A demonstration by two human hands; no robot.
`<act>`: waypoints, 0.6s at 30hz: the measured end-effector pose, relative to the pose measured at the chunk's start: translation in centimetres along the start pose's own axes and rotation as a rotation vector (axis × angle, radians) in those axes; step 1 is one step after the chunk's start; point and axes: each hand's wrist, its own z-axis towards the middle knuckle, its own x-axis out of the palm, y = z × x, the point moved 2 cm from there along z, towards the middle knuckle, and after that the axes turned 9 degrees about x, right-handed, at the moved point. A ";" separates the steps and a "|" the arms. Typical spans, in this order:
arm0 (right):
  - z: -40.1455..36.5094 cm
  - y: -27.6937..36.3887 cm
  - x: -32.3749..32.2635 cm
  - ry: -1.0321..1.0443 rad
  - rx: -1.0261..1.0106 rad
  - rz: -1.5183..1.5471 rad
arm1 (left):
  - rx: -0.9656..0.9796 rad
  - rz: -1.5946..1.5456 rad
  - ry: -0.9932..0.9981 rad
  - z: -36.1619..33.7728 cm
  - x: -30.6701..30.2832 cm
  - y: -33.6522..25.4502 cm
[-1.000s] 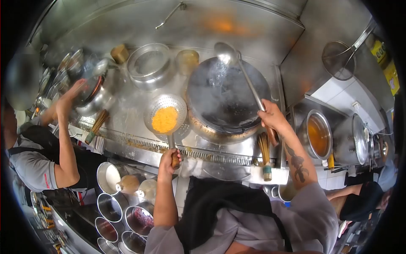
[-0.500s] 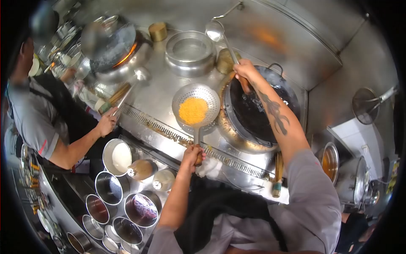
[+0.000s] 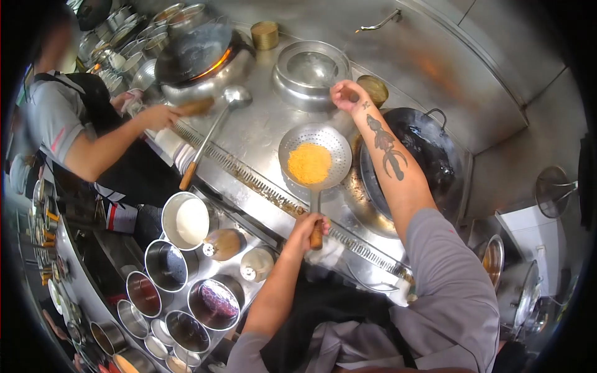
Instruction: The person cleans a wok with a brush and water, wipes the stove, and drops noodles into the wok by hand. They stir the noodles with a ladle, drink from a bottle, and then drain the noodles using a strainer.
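Note:
My left hand (image 3: 309, 230) is closed around the wooden handle of a perforated strainer (image 3: 336, 142). Orange-yellow food (image 3: 309, 163), like fine crumbs or shreds, lies in its bowl above the steel counter. My right hand (image 3: 346, 97) grips a ladle by its wooden handle (image 3: 354, 97), whose end points toward me. The rest of that ladle is largely hidden; its bowl seems to be inside the round steel pot (image 3: 283, 78) of water. Below my right forearm sits a dark wok (image 3: 429, 146) with dark, shiny liquid, partly covered by the arm.
At left, a co-worker's hand (image 3: 158, 117) holds a blurred bamboo brush (image 3: 196, 107). Another ladle (image 3: 208, 140) rests across the stove's edge, near a second wok (image 3: 196, 53). Two squeeze bottles (image 3: 225, 244) and several steel containers (image 3: 168, 266) stand at lower left. A strainer (image 3: 555, 191) hangs at right.
My right hand has swung the ladle from over the wok to the water pot. The strainer stays in my left hand. The co-worker has put down a ladle and taken the bamboo brush.

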 end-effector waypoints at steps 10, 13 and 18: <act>-13.9 -3.1 2.6 0.181 0.013 0.092 | 0.093 0.215 -0.023 -0.9 3.9 -3.4; -19.0 -5.4 3.7 0.109 0.072 0.038 | 0.097 0.296 0.010 0.0 5.5 -4.8; -25.1 -8.7 4.0 -0.009 0.098 -0.123 | 0.223 0.233 -0.028 -0.5 6.9 -5.5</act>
